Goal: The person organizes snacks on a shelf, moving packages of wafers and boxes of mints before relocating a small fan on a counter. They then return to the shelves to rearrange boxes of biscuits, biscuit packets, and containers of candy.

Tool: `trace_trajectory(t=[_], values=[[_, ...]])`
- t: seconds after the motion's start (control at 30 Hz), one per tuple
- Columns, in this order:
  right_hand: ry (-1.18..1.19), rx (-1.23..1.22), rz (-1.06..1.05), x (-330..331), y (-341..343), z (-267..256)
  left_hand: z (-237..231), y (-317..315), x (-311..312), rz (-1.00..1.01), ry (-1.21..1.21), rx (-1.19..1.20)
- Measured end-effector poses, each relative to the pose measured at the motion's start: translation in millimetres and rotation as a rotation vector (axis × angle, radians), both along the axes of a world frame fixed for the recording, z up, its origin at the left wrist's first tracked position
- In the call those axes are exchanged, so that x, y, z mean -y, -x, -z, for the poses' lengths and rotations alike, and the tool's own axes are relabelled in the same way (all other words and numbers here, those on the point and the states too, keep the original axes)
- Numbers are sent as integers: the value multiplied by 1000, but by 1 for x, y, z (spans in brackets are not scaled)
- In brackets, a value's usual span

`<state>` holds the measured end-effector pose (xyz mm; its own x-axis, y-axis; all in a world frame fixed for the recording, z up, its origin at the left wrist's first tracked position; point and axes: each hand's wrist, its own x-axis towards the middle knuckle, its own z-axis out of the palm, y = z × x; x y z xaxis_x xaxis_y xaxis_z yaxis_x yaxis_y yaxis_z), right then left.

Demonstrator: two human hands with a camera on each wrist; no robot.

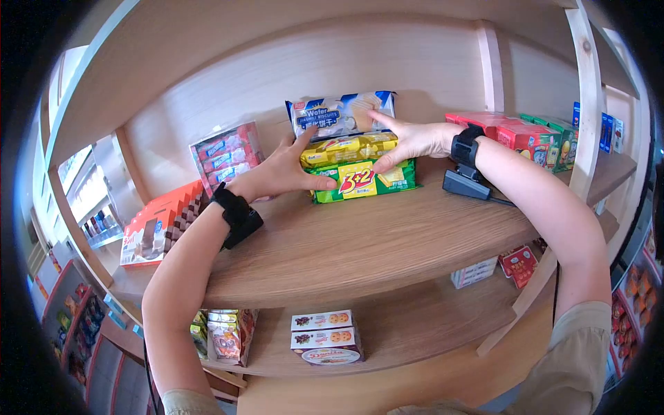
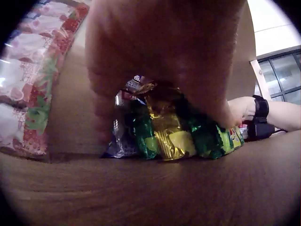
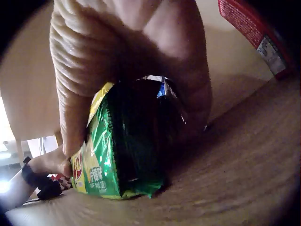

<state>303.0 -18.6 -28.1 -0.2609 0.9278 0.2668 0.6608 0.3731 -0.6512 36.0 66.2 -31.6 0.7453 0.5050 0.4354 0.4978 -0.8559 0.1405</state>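
Observation:
A row of biscuit packs stands one behind another on the wooden shelf. In front is a green 3+2 biscuit pack, behind it a yellow biscuit pack, and at the back a taller blue-and-white wafer pack. My left hand grips the row's left end, thumb on the green pack's face. The right hand holds the other end, its thumb on the green pack's top edge and a finger against the wafer pack. Another green pack shows between wafer and yellow packs in the left wrist view.
Pink strawberry packs and orange-red boxes stand left on this shelf. Red boxes and green boxes are at the right, near a wooden upright. Cookie boxes sit on the lower shelf.

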Motion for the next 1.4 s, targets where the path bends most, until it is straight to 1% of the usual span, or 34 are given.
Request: trace_trajectory(t=[0.07,0.17,0.23,0.3,0.37,0.6,0.67,0.77,0.83,0.97,1.03,1.1,1.23,1.33,1.4], values=[[10,31,20,3,3,-1,2,-1,-4,35,-43,7],[23,35,51,5,5,-1,-2,-1,2,12,-45,-2],[-45,67,42,4,6,0,-2,-2,6,0,-60,13],[-59,48,46,7,6,2,-2,-3,10,-17,-78,33],[-105,91,91,10,8,1,-1,-2,13,6,-109,77],[-164,88,86,22,14,1,-3,3,22,11,-142,108],[-184,111,114,24,16,0,-4,4,26,-16,-152,128],[-162,118,118,28,17,-1,-5,4,32,-20,-124,109],[-139,130,141,30,19,-3,-4,6,34,2,-147,114],[-64,93,77,33,17,-5,-2,13,38,2,-200,67],[-37,76,48,33,17,-3,-3,18,42,-21,-88,-43],[-17,95,42,32,18,-3,0,19,38,-8,-88,-43],[-48,120,58,37,19,-3,1,14,36,-8,-97,-26],[-82,143,25,42,23,-4,2,14,42,-31,-122,-6],[-102,168,78,48,26,-5,2,14,46,-16,-156,14]])
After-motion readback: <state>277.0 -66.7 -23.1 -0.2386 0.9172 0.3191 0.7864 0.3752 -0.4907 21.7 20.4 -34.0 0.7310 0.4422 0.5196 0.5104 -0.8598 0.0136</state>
